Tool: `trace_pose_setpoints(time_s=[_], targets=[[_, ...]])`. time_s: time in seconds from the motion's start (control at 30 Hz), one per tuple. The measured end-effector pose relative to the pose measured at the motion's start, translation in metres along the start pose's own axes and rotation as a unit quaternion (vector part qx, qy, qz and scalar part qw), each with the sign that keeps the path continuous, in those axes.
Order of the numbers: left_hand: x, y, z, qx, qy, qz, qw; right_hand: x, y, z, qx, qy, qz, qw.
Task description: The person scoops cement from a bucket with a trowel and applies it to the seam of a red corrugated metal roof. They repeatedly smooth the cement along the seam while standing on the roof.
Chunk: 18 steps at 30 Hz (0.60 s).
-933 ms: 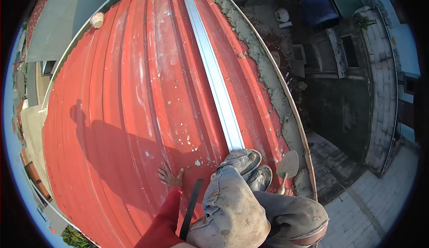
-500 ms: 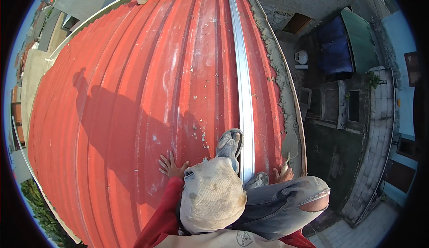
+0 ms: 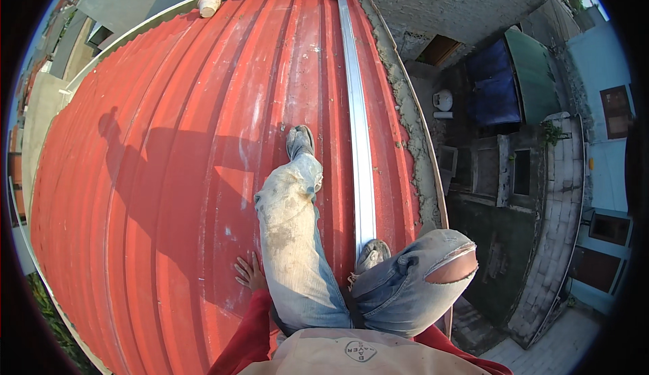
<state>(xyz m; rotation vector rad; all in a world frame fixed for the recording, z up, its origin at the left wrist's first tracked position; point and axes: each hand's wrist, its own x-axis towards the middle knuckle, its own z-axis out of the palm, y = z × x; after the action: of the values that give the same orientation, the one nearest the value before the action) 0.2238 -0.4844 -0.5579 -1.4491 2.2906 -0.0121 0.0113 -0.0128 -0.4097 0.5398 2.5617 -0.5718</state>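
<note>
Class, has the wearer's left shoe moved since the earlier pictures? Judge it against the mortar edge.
Yes: the left shoe has moved forward along the roof and leftward, farther from the mortar edge.

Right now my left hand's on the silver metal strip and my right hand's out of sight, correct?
No: the head view shows your left hand on the red corrugated roof, left of the silver metal strip. Your right hand is out of sight.
</note>
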Motion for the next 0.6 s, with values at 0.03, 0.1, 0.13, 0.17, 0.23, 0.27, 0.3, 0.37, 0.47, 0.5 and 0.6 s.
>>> trace_pose_setpoints(time_s=[0.03, 0.1, 0.13, 0.17, 0.23, 0.27, 0.3, 0.37, 0.47, 0.5, 0.6], targets=[[-0.01, 0.013, -0.006, -0.047, -0.057, -0.004, 0.997, 0.011, 0.004, -0.006, -0.011, 0.012, 0.007, 1.0], [-0.006, 0.007, -0.017, 0.004, -0.012, 0.006, 1.0, 0.025, -0.005, 0.002, -0.002, 0.011, 0.011, 1.0], [-0.014, -0.014, -0.019, 0.101, 0.078, 0.021, 0.992, 0.034, -0.013, 0.013, 0.01, 0.002, 0.009, 1.0], [0.004, -0.011, -0.025, 0.189, 0.172, 0.04, 0.966, 0.044, -0.024, 0.021, 0.021, 0.002, 0.01, 1.0], [-0.006, 0.021, -0.053, -0.104, -0.11, -0.003, 0.988, 0.076, -0.026, 0.011, 0.007, 0.023, 0.019, 1.0], [-0.007, 0.031, -0.072, -0.133, -0.125, 0.0, 0.983, 0.091, -0.031, 0.01, 0.004, 0.029, 0.024, 0.999], [-0.008, 0.034, -0.086, -0.159, -0.135, -0.001, 0.978, 0.105, -0.039, 0.014, 0.004, 0.029, 0.027, 0.999], [-0.013, 0.027, -0.097, -0.164, -0.118, -0.011, 0.979, 0.134, -0.069, 0.026, 0.006, 0.02, 0.029, 0.999], [-0.004, 0.033, -0.099, -0.118, -0.053, -0.032, 0.991, 0.185, -0.112, 0.041, 0.01, 0.013, 0.03, 0.999], [0.005, 0.042, -0.101, -0.114, -0.056, -0.04, 0.991, 0.2, -0.123, 0.042, 0.009, 0.013, 0.031, 0.999], [0.055, 0.088, -0.102, -0.122, -0.078, -0.064, 0.987, 0.254, -0.159, 0.046, 0.005, 0.019, 0.033, 0.999]])
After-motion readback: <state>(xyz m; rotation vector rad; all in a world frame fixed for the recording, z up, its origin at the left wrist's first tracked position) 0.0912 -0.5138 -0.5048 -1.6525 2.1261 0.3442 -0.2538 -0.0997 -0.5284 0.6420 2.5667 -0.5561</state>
